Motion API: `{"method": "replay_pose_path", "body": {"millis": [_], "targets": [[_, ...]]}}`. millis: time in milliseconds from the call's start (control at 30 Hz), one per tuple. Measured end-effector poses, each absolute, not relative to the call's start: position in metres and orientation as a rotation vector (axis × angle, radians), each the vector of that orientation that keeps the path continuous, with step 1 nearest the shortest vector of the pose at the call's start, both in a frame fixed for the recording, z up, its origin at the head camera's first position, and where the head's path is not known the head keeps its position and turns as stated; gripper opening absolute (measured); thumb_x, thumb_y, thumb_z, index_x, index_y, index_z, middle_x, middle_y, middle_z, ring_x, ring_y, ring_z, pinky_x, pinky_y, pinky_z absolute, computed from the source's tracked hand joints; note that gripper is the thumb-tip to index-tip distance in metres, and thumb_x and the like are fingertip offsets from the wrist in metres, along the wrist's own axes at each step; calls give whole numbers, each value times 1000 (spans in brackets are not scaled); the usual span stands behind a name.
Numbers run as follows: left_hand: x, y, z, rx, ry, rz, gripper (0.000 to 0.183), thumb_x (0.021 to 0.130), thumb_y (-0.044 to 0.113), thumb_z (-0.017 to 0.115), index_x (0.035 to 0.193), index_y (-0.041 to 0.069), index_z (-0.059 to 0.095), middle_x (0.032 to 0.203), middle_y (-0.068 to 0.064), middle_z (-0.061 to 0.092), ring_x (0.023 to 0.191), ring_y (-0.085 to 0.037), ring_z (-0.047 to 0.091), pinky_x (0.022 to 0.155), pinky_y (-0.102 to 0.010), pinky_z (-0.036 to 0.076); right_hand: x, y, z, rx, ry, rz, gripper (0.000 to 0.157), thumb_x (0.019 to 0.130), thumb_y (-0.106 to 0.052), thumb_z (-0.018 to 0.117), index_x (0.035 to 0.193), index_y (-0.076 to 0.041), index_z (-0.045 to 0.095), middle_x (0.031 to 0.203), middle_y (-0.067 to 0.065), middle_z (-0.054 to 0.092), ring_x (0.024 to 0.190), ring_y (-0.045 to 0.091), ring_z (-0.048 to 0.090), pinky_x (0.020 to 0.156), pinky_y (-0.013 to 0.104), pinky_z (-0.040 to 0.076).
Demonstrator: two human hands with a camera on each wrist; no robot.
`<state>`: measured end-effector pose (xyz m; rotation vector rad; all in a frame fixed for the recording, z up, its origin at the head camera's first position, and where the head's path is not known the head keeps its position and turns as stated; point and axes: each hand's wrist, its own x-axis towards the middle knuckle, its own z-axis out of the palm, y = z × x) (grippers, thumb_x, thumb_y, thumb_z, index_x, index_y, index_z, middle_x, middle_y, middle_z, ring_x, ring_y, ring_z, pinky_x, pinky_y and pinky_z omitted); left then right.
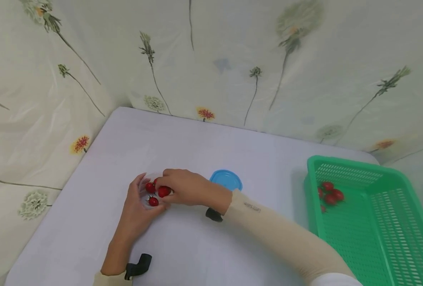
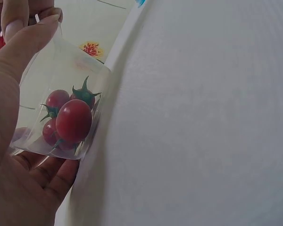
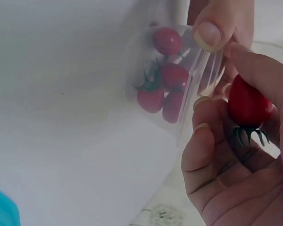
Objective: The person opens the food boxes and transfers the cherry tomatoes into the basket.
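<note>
My left hand (image 1: pixel 134 216) grips a clear plastic container (image 2: pixel 52 77), its fingers and thumb around the sides. Several red cherry tomatoes (image 2: pixel 74 121) with green stems lie inside, visible through the wall in both wrist views. At the container's mouth, my right hand (image 1: pixel 188 186) holds another cherry tomato (image 3: pixel 247 103) between thumb and fingers, its green stem end showing in the right wrist view. The right fingertips are close beside the rim and the left thumb. In the head view the right hand partly covers the container.
A round blue lid (image 1: pixel 226 179) lies on the white table (image 1: pixel 204 147), just beyond the right wrist. To the right stands a green plastic basket (image 1: pixel 361 230) with several cherry tomatoes (image 1: pixel 330 198) in its far left corner. Flowered sheeting (image 1: pixel 211 59) hangs behind the table.
</note>
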<state>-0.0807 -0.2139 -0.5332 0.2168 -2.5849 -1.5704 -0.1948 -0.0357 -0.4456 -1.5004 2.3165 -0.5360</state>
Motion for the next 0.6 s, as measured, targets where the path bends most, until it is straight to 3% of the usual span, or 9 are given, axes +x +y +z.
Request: {"method": "replay_pose_path", "body": {"millis": [300,600], "targets": [[-81,-210,-528,274,-2650,-1504,112,79,30,94,163,16,20,159,-15,41,146,-37,41,114,-61,40,-187,9,-412,-1452,2376,-453,37,92,-53,78,101,-20,66,78,-13,58,69,6,55,60,20,48],[-82,-210,-527,341,-2667,-1508,114,78,34,95,163,18,21,160,-13,41,148,-35,39,112,-62,42,-176,82,-388,-1433,2546,-440,39,88,-59,78,100,-24,66,75,-17,52,68,3,50,58,23,47]]}}
